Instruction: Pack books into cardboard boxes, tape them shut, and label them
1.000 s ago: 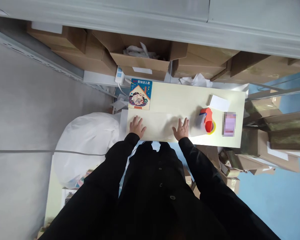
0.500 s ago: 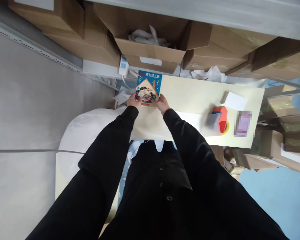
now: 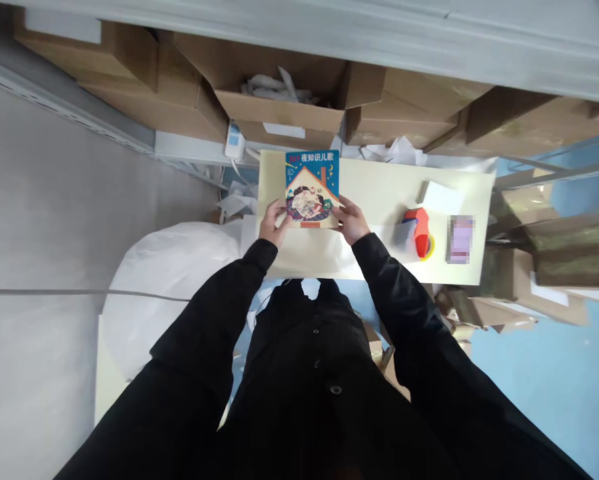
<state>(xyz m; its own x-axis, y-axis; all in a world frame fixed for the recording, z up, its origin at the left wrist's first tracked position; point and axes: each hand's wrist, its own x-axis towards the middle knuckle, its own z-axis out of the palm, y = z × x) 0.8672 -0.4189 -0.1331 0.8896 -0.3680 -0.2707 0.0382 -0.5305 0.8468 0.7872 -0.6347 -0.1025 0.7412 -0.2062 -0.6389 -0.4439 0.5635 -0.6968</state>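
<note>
Boxes (image 3: 279, 109) line shelving (image 3: 299, 33) beyond table (image 3: 379, 183) and book (image 3: 312, 190).

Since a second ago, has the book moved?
Yes, rightward: the book, held by left hand and right hand, is farther from the left edge of the table.

The book (image 3: 312, 190) reads "夜知识儿歌" after perhaps a red number.

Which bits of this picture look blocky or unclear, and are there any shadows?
Head view: the purple item on the table breaks into coarse squares; head view again: the white title on the book is legible, the red characters beside it hard to read; same head view: a soft shadow lies left of the red object.
</note>
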